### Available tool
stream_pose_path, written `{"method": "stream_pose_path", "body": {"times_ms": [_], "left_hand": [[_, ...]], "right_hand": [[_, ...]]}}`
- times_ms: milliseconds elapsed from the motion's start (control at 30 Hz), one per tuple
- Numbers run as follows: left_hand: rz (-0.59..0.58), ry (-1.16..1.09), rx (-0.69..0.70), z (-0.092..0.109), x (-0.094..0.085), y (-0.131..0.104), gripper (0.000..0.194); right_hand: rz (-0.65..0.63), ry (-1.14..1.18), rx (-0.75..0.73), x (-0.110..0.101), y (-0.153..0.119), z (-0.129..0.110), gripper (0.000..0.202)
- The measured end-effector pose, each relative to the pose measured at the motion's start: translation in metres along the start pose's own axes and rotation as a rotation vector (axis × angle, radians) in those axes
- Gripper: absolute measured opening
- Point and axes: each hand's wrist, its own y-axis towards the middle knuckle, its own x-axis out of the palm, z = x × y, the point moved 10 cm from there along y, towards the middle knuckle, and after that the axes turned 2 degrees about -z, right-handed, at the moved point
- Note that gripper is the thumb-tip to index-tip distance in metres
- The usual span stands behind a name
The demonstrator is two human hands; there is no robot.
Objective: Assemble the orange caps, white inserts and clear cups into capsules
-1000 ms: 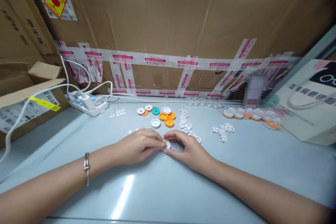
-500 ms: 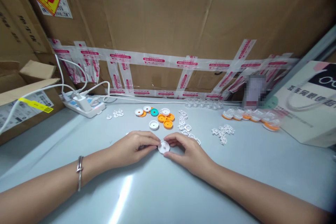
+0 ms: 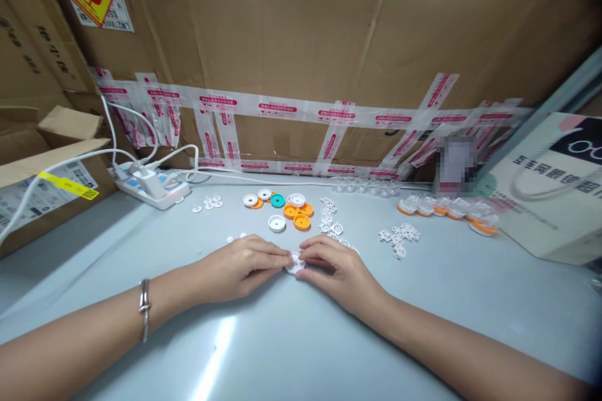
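A small white round plastic piece [image 3: 296,266] sits low over the table between my two hands, partly covered by fingers. My left hand [image 3: 251,266], with fingers pressed together, has its fingertips on the piece's left side and top. From the right, the thumb and curled fingers of my right hand [image 3: 336,268] pinch the rim. Just beyond lie a white cup-shaped disc [image 3: 276,223], orange discs [image 3: 301,222] and a teal disc [image 3: 278,200]. Several white openwork pieces [image 3: 326,216] lie in a row beyond my right hand, some hidden by it.
Small white pegged discs [image 3: 209,203] lie left, near a power strip [image 3: 162,199] with cables. Clear round parts [image 3: 364,186] line the back. At right are white cut-out pieces [image 3: 399,238], orange-based assemblies [image 3: 426,208] and a paper bag [image 3: 555,200]. A large cardboard box [image 3: 282,25] stands behind.
My left fingertips have moved right, onto the top of the white piece, covering more of it. My right fingers have shifted slightly. The camera view has moved a little.
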Motion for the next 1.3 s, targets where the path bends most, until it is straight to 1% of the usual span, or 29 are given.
{"method": "stream_pose_path", "body": {"times_ms": [300, 667, 967, 1067, 1133, 1167, 1233, 1300], "left_hand": [[-0.012, 0.052, -0.015, 0.0, 0.003, -0.001, 0.032], [-0.015, 0.092, -0.024, 0.001, 0.004, 0.0, 0.032], [0.014, 0.254, 0.033, 0.01, 0.007, -0.002, 0.034], [0.0, 0.25, 0.023, 0.011, 0.006, -0.001, 0.034], [0.007, 0.219, 0.019, 0.011, -0.001, -0.001, 0.031], [0.025, 0.203, 0.012, 0.009, -0.008, -0.001, 0.03], [0.097, 0.184, -0.029, 0.0, -0.03, -0.003, 0.027], [0.145, 0.173, -0.111, -0.015, -0.051, -0.007, 0.024]], "right_hand": [[0.017, -0.081, -0.048, -0.002, 0.0, -0.008, 0.008], [0.004, -0.103, -0.058, 0.0, 0.0, -0.009, 0.008], [-0.017, -0.155, -0.076, 0.005, -0.001, -0.007, 0.01], [-0.031, -0.145, -0.06, 0.005, -0.001, -0.006, 0.01], [-0.027, -0.125, -0.044, 0.004, 0.0, -0.005, 0.01], [-0.022, -0.113, -0.039, 0.003, 0.0, -0.006, 0.01], [-0.016, -0.09, -0.034, 0.002, 0.0, -0.007, 0.01], [-0.009, -0.078, -0.029, 0.001, 0.0, -0.007, 0.007]]}}
